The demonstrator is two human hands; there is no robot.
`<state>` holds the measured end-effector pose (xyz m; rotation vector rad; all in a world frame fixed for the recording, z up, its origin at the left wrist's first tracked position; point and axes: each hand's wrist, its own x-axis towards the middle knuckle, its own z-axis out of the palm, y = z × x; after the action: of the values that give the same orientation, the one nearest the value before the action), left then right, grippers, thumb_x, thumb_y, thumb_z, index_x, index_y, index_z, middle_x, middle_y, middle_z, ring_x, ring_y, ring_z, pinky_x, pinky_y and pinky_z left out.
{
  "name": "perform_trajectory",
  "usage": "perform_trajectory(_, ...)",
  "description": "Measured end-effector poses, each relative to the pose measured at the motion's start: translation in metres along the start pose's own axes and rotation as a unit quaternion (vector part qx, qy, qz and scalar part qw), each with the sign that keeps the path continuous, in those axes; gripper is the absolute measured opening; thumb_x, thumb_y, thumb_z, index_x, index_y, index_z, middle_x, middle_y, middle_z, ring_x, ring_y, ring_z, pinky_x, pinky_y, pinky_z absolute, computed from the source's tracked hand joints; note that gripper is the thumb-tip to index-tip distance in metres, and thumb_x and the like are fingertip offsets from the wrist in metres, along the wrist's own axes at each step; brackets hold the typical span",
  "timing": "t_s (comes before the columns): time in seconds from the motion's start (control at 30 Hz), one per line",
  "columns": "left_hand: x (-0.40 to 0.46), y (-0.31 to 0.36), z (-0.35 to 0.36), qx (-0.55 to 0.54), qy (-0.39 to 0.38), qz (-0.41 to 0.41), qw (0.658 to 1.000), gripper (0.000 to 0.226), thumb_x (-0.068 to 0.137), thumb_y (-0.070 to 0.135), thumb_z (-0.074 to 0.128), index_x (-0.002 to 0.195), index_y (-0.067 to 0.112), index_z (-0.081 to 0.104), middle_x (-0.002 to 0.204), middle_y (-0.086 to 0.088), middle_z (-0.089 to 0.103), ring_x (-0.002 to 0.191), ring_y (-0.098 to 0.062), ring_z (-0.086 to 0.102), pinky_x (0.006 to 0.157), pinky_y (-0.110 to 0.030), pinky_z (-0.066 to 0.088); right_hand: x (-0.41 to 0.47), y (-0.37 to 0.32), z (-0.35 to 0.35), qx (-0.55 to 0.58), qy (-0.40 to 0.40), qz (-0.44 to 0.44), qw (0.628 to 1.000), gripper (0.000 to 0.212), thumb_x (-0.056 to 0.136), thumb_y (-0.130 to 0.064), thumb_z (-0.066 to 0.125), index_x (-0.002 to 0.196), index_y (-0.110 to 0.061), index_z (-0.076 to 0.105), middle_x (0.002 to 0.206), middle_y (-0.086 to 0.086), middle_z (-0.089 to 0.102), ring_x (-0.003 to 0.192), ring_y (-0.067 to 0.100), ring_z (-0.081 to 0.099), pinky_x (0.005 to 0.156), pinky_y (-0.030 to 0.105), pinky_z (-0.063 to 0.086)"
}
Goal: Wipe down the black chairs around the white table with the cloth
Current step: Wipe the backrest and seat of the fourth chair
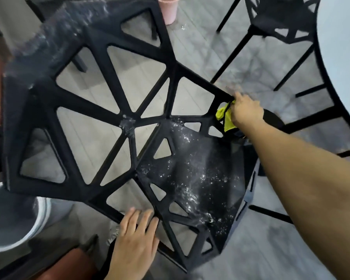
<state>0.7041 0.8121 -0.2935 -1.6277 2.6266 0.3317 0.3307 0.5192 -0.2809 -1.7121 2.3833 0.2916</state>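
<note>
Grey bucket (10, 217): on the floor at the left of the near black chair (113, 110), partly under its backrest edge. Near black chair: fills the middle of the view, openwork of triangular cut-outs; its backrest spreads toward the upper left, its seat lies toward the lower right, so the long axis runs diagonally between those corners; white flecks speckle the seat and the backrest rim. Left hand (135, 243): below the chair's seat edge, fingers straight and laid flat on the frame, gripping nothing. Pink bin (168, 9): beyond the chair's top. Right hand (246, 112): at the chair's far right corner, fingers curled round a yellow-green cloth (225, 118) pressed against the frame. Second black chair (279, 23): upper right of the near chair, beside the white table (343, 47).
</note>
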Motion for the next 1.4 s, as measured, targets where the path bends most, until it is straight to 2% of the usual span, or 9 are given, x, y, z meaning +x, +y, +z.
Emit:
perform_trajectory(0.13, -0.001, -0.009, -0.004, -0.024, 0.019, 0.010, 0.999, 0.033, 0.091, 0.031, 0.046, 0.106, 0.017, 0.072, 0.120, -0.004, 0.065, 0.114, -0.031, 0.055, 0.120, -0.045, 0.022, -0.038, 0.034, 0.014, 0.016, 0.000, 0.052, 0.999, 0.022, 0.101, -0.020, 0.046, 0.122, -0.015, 0.044, 0.122, 0.019, 0.052, 0.117, 0.047, 0.047, 0.069, 0.044, 0.037)
perform_trajectory(0.27, 0.008, -0.020, -0.002, -0.038, 0.069, 0.032, 0.996, 0.036, 0.094, 0.035, 0.043, 0.104, 0.015, 0.072, 0.115, -0.003, 0.066, 0.112, -0.030, 0.056, 0.120, -0.046, 0.024, -0.081, 0.071, 0.033, 0.050, 0.023, 0.117, 0.992, 0.029, 0.101, -0.027, 0.042, 0.129, -0.020, 0.047, 0.127, 0.016, 0.051, 0.119, 0.048, 0.047, 0.079, 0.047, 0.041)
perform_trajectory(0.5, 0.029, -0.041, 0.002, -0.034, 0.125, 0.097, 0.987, 0.034, 0.091, 0.033, 0.047, 0.101, 0.013, 0.072, 0.115, -0.003, 0.067, 0.110, -0.033, 0.057, 0.119, -0.052, 0.022, -0.151, 0.121, 0.067, 0.081, 0.073, 0.171, 0.979, 0.030, 0.101, -0.027, 0.042, 0.129, -0.018, 0.048, 0.122, 0.017, 0.053, 0.113, 0.046, 0.051, 0.073, 0.043, 0.036)
perform_trajectory(0.63, 0.025, -0.047, 0.005, -0.049, 0.165, 0.140, 0.975, 0.032, 0.089, 0.028, 0.047, 0.102, 0.012, 0.072, 0.117, -0.005, 0.067, 0.113, -0.035, 0.057, 0.121, -0.052, 0.018, -0.187, 0.134, 0.087, 0.089, 0.092, 0.194, 0.973, 0.034, 0.100, -0.029, 0.041, 0.131, -0.017, 0.049, 0.124, 0.019, 0.055, 0.114, 0.047, 0.051, 0.077, 0.045, 0.040)
perform_trajectory(0.8, 0.030, -0.061, 0.013, -0.061, 0.198, 0.206, 0.956, 0.032, 0.092, 0.026, 0.043, 0.100, 0.016, 0.072, 0.116, 0.000, 0.066, 0.116, -0.030, 0.056, 0.120, -0.055, 0.020, -0.240, 0.146, 0.111, 0.109, 0.115, 0.254, 0.954, 0.030, 0.096, -0.025, 0.041, 0.121, -0.015, 0.054, 0.122, 0.019, 0.057, 0.110, 0.046, 0.055, 0.078, 0.046, 0.045)
perform_trajectory(1.03, 0.050, -0.074, 0.015, 0.024, 0.211, 0.317, 0.924, 0.035, 0.093, 0.025, 0.038, 0.101, 0.015, 0.070, 0.110, -0.003, 0.064, 0.115, -0.030, 0.056, 0.124, -0.048, 0.015, -0.366, 0.142, 0.146, 0.145, 0.149, 0.352, 0.913, 0.035, 0.096, -0.021, 0.040, 0.129, -0.021, 0.052, 0.126, 0.017, 0.057, 0.114, 0.044, 0.054, 0.076, 0.044, 0.040)
perform_trajectory(1.13, 0.058, -0.075, 0.018, 0.054, 0.213, 0.345, 0.912, 0.033, 0.093, 0.022, 0.037, 0.101, 0.015, 0.068, 0.116, -0.006, 0.062, 0.123, -0.034, 0.052, 0.122, -0.050, 0.018, -0.407, 0.133, 0.153, 0.145, 0.126, 0.397, 0.897, 0.031, 0.096, -0.020, 0.037, 0.122, -0.015, 0.053, 0.122, 0.016, 0.056, 0.112, 0.043, 0.055, 0.079, 0.045, 0.043)
perform_trajectory(1.3, 0.066, -0.070, 0.021, 0.129, 0.209, 0.350, 0.904, 0.042, 0.095, 0.025, 0.026, 0.114, 0.017, 0.063, 0.142, -0.011, 0.053, 0.144, -0.033, 0.036, 0.121, -0.049, 0.022, -0.461, 0.125, 0.165, 0.161, 0.130, 0.436, 0.876, 0.029, 0.094, -0.019, 0.042, 0.120, -0.012, 0.052, 0.125, 0.015, 0.056, 0.115, 0.041, 0.055, 0.083, 0.044, 0.044)
perform_trajectory(1.4, 0.072, -0.066, 0.021, 0.124, 0.213, 0.347, 0.905, 0.037, 0.092, 0.020, 0.034, 0.117, 0.016, 0.060, 0.150, -0.017, 0.046, 0.147, -0.034, 0.030, 0.121, -0.046, 0.020, -0.483, 0.117, 0.168, 0.170, 0.125, 0.456, 0.865, 0.029, 0.093, -0.019, 0.042, 0.120, -0.012, 0.052, 0.124, 0.014, 0.057, 0.113, 0.040, 0.056, 0.080, 0.042, 0.043)
